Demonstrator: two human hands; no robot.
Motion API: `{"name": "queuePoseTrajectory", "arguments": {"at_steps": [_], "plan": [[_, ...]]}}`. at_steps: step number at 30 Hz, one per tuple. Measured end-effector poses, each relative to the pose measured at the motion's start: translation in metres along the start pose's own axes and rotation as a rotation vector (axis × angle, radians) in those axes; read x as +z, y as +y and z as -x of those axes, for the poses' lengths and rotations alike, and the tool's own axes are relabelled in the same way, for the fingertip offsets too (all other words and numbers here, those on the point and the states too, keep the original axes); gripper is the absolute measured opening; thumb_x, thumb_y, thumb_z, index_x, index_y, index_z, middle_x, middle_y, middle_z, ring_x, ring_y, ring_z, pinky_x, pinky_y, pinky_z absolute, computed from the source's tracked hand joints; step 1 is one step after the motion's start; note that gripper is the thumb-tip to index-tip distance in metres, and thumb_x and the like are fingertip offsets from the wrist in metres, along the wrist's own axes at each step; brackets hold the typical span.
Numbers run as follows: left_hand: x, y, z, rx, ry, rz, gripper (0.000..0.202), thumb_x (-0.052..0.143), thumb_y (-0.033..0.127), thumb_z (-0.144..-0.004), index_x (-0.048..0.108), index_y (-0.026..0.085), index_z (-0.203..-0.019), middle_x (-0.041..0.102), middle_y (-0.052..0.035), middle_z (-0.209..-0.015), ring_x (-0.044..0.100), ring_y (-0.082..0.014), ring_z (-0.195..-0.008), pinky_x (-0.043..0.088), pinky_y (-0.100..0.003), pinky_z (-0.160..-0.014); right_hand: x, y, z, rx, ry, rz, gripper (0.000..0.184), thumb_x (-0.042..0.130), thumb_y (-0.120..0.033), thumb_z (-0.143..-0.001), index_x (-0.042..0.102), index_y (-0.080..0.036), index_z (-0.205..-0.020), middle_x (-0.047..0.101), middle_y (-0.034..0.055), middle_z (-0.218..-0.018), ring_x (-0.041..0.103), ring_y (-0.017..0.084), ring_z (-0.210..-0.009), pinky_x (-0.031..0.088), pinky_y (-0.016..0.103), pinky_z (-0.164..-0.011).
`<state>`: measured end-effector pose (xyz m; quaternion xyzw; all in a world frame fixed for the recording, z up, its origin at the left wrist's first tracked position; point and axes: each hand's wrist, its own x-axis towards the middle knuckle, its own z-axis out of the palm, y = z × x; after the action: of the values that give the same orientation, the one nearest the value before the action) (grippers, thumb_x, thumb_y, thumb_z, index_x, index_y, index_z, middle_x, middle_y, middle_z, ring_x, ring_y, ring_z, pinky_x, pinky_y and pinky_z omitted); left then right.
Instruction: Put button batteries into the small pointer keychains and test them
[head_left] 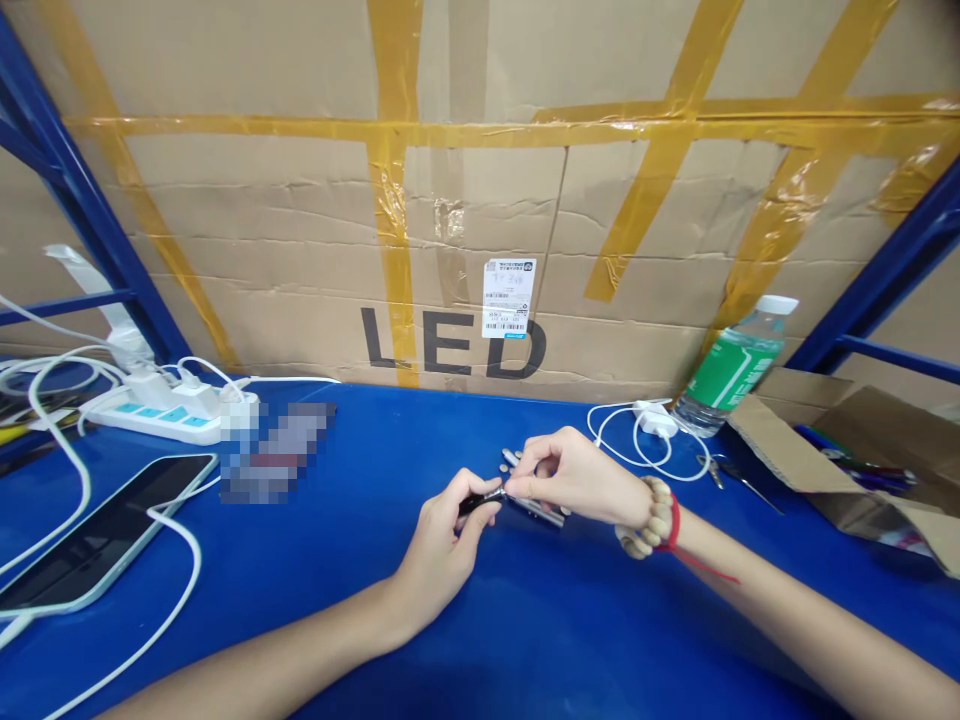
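Note:
My left hand (pixel 442 535) is closed around a small dark cylindrical piece (pixel 480 500), held between thumb and fingers above the blue table (pixel 360 600). My right hand (pixel 570 475) pinches the metal end of that piece, fingertips meeting the left hand's. A thin metal pen-like part (pixel 541 514) lies on the table just under the right hand, and a few small metal bits (pixel 510 458) lie behind the fingers. A beaded bracelet and a red string circle my right wrist.
A phone (pixel 97 535) on a white cable and a power strip (pixel 169 410) lie at the left. A white charger (pixel 651 418), a water bottle (pixel 731 370) and an open cardboard box (pixel 847 450) are at the right. A taped cardboard wall marked LED stands behind.

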<state>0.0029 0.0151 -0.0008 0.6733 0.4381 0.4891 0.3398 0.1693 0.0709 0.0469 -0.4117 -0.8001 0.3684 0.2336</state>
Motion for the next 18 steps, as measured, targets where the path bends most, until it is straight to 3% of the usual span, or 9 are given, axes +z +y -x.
{"name": "queuePoseTrajectory", "arguments": {"at_steps": [3, 6, 8, 14, 18], "plan": [[-0.001, 0.001, 0.002, 0.053, -0.025, -0.028, 0.011, 0.043, 0.022, -0.086, 0.052, 0.018, -0.092, 0.058, 0.0005, -0.071, 0.056, -0.0113, -0.064, 0.045, -0.019, -0.06, -0.004, 0.004, -0.002, 0.031, -0.093, -0.135, 0.031, 0.067, -0.044, -0.067, 0.064, -0.013, -0.064, 0.055, -0.0018, -0.049, 0.045, 0.006, -0.037, 0.034, 0.019, -0.036], [-0.004, 0.0, 0.004, 0.12, -0.055, -0.103, 0.031, 0.041, 0.021, -0.088, 0.045, 0.019, -0.119, 0.058, 0.0009, -0.071, 0.055, -0.0123, -0.065, 0.045, -0.021, -0.062, -0.008, 0.008, -0.004, 0.028, -0.176, -0.22, 0.032, 0.066, -0.045, -0.068, 0.063, -0.013, -0.064, 0.053, -0.0029, -0.046, 0.043, 0.005, -0.036, 0.033, 0.019, -0.035], [-0.005, -0.004, 0.004, 0.161, -0.084, -0.152, 0.037, 0.04, 0.022, -0.089, 0.042, 0.018, -0.125, 0.06, -0.0009, -0.075, 0.056, -0.0135, -0.067, 0.046, -0.023, -0.066, -0.008, 0.009, -0.004, 0.033, -0.206, -0.236, 0.032, 0.067, -0.044, -0.068, 0.062, -0.013, -0.062, 0.053, -0.0034, -0.045, 0.042, 0.005, -0.035, 0.033, 0.018, -0.036], [-0.007, -0.01, 0.002, 0.252, -0.125, -0.234, 0.031, 0.037, 0.018, -0.09, 0.055, 0.02, -0.115, 0.064, -0.0052, -0.09, 0.059, -0.0157, -0.078, 0.046, -0.026, -0.075, -0.004, 0.007, -0.002, 0.07, -0.187, -0.165, 0.028, 0.067, -0.038, -0.067, 0.061, -0.013, -0.057, 0.052, -0.0032, -0.043, 0.043, 0.006, -0.038, 0.034, 0.018, -0.038], [-0.006, -0.007, 0.0, 0.227, -0.143, -0.209, 0.024, 0.038, 0.016, -0.089, 0.058, 0.019, -0.102, 0.064, -0.0047, -0.091, 0.057, -0.015, -0.077, 0.044, -0.025, -0.073, -0.002, 0.003, -0.001, 0.074, -0.144, -0.084, 0.033, 0.066, -0.042, -0.067, 0.058, -0.013, -0.054, 0.051, -0.0031, -0.043, 0.044, 0.006, -0.039, 0.035, 0.019, -0.039]]}}
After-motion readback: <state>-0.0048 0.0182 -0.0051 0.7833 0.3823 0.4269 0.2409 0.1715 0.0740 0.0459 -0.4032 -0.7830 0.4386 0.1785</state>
